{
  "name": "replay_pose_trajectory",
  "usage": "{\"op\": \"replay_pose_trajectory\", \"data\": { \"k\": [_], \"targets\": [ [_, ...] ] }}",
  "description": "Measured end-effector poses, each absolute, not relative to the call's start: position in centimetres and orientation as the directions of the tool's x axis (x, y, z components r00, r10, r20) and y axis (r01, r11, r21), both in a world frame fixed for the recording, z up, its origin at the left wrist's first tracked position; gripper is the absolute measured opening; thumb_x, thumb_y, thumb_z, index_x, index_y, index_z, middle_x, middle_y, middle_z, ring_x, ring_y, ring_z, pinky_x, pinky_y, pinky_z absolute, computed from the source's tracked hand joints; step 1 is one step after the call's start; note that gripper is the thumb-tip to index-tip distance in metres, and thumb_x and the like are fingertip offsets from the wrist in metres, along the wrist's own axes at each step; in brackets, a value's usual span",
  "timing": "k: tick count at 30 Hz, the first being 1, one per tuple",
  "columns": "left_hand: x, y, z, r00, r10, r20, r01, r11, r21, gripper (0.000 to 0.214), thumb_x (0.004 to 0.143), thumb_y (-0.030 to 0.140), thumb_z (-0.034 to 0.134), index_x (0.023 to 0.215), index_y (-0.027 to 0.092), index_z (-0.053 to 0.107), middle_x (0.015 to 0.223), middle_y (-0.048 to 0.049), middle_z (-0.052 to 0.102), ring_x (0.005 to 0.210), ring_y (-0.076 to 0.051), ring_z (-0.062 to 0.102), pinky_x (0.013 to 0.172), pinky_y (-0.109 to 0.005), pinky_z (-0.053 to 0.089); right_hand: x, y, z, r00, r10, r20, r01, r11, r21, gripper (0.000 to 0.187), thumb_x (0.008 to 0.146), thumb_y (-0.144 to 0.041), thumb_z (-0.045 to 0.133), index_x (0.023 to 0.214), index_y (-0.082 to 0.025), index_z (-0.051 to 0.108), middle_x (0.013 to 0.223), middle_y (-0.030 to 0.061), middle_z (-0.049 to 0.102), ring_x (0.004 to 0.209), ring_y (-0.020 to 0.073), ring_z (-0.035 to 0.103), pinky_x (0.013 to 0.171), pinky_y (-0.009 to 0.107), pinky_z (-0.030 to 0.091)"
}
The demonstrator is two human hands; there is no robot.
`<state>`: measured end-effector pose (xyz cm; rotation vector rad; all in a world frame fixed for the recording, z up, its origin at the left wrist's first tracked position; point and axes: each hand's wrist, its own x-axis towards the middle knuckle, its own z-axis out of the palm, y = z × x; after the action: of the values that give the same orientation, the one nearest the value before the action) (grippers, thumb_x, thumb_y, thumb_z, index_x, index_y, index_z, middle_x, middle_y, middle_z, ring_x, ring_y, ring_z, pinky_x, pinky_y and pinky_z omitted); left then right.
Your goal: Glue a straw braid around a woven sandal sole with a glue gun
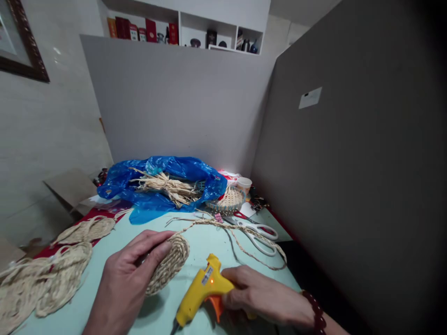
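Note:
Between the thumb and fingers of my left hand (134, 272) is a coiled oval of braided straw (171, 263), tilted up above the table. A loose straw braid (240, 226) runs from its top edge to the right and loops back on the tabletop. My right hand (256, 293) is wrapped round the handle of a yellow hot glue gun (200, 288). Its orange trigger (215, 304) shows under the fingers, and a small light glows on its side. The dark nozzle points down and left, apart from the straw piece.
A blue plastic bag (146, 197) holding dry straw (169, 186) lies at the back. Right of it are a woven basket (228, 200), a paper cup (243, 182) and white-handled scissors (261, 237). Braided straw soles (64, 277) lie at left. A grey partition (335, 177) stands on the right.

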<state>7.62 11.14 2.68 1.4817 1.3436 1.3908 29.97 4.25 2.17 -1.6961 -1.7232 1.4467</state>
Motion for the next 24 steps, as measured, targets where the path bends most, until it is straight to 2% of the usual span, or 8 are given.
{"op": "replay_pose_trajectory", "data": {
  "k": [3, 7, 10, 12, 15, 17, 20, 24],
  "targets": [
    [7.7, 11.1, 2.3, -0.028, 0.941, 0.337, 0.306, -0.313, 0.899, 0.020, 0.056, 0.051, 0.073, 0.066, 0.036, 0.082, 0.084, -0.0022, 0.081, 0.086, -0.027, 0.073, 0.077, -0.029, 0.057, 30.2, 4.1, 2.3, -0.174, 0.948, -0.266, 0.753, -0.046, -0.657, 0.022, 0.084, -0.039, 0.059, 0.075, -0.019, 0.055, 0.073, 0.0015, 0.056, 0.065, 0.0166, 0.047, 0.062, 0.030, 0.033],
    [7.6, 11.2, 1.4, 0.165, 0.913, 0.372, 0.393, -0.407, 0.825, 0.024, 0.069, 0.053, 0.070, 0.083, 0.038, 0.083, 0.093, 0.0004, 0.081, 0.088, -0.024, 0.075, 0.078, -0.025, 0.057, 30.1, 3.5, 1.9, -0.236, 0.965, 0.115, 0.891, 0.262, -0.371, 0.023, 0.094, -0.035, 0.053, 0.085, -0.017, 0.063, 0.085, 0.0072, 0.065, 0.074, 0.0202, 0.057, 0.065, 0.031, 0.039],
    [7.9, 10.5, 0.8, 0.290, 0.892, 0.347, 0.438, -0.446, 0.780, 0.022, 0.078, 0.052, 0.067, 0.092, 0.040, 0.079, 0.097, 0.0048, 0.079, 0.087, -0.019, 0.073, 0.077, -0.021, 0.055, 29.7, 2.9, 1.9, -0.283, 0.787, 0.548, 0.810, 0.502, -0.304, 0.015, 0.097, -0.016, 0.050, 0.095, -0.014, 0.065, 0.085, 0.0064, 0.067, 0.075, 0.0177, 0.058, 0.068, 0.029, 0.044],
    [8.2, 9.7, 0.5, 0.297, 0.883, 0.364, 0.432, -0.465, 0.773, 0.018, 0.081, 0.052, 0.065, 0.090, 0.040, 0.076, 0.093, 0.0079, 0.077, 0.085, -0.016, 0.071, 0.076, -0.018, 0.052, 29.5, 2.8, 2.0, -0.299, 0.620, 0.725, 0.790, 0.587, -0.176, 0.019, 0.095, -0.009, 0.052, 0.111, -0.009, 0.063, 0.099, 0.0110, 0.070, 0.087, 0.0200, 0.059, 0.080, 0.033, 0.046],
    [8.8, 8.6, 0.2, 0.313, 0.855, 0.413, 0.380, -0.511, 0.771, 0.010, 0.085, 0.047, 0.065, 0.088, 0.040, 0.072, 0.089, 0.0111, 0.074, 0.082, -0.013, 0.067, 0.077, -0.016, 0.046, 29.3, 3.1, 2.1, -0.345, 0.614, 0.710, 0.832, 0.550, -0.072, 0.029, 0.097, -0.009, 0.051, 0.125, -0.007, 0.058, 0.115, 0.0132, 0.070, 0.101, 0.0236, 0.057, 0.099, 0.043, 0.037],
    [9.0, 8.2, 0.0, 0.350, 0.826, 0.442, 0.349, -0.552, 0.757, 0.006, 0.086, 0.042, 0.065, 0.090, 0.040, 0.070, 0.089, 0.0128, 0.072, 0.082, -0.011, 0.066, 0.079, -0.014, 0.044, 29.4, 3.4, 2.0, -0.363, 0.655, 0.663, 0.850, 0.524, -0.053, 0.025, 0.101, -0.012, 0.045, 0.119, -0.010, 0.063, 0.103, 0.0092, 0.072, 0.091, 0.0221, 0.058, 0.101, 0.047, 0.033],
    [9.1, 8.0, -0.3, 0.386, 0.791, 0.475, 0.334, -0.600, 0.727, 0.009, 0.088, 0.037, 0.065, 0.095, 0.042, 0.068, 0.090, 0.0145, 0.071, 0.083, -0.009, 0.065, 0.082, -0.011, 0.041, 29.5, 3.3, 2.0, -0.369, 0.650, 0.664, 0.845, 0.532, -0.052, 0.030, 0.104, -0.014, 0.039, 0.103, -0.013, 0.069, 0.083, 0.0052, 0.069, 0.076, 0.0195, 0.053, 0.089, 0.045, 0.037],
    [8.8, 8.5, -0.6, 0.397, 0.755, 0.522, 0.352, -0.650, 0.674, 0.012, 0.090, 0.036, 0.063, 0.099, 0.043, 0.067, 0.092, 0.0145, 0.072, 0.083, -0.008, 0.065, 0.083, -0.010, 0.042, 29.5, 2.7, 2.1, -0.370, 0.640, 0.674, 0.832, 0.551, -0.066, 0.032, 0.104, -0.014, 0.039, 0.101, -0.010, 0.071, 0.082, 0.0072, 0.068, 0.073, 0.0193, 0.050, 0.069, 0.037, 0.037]
  ]
}}
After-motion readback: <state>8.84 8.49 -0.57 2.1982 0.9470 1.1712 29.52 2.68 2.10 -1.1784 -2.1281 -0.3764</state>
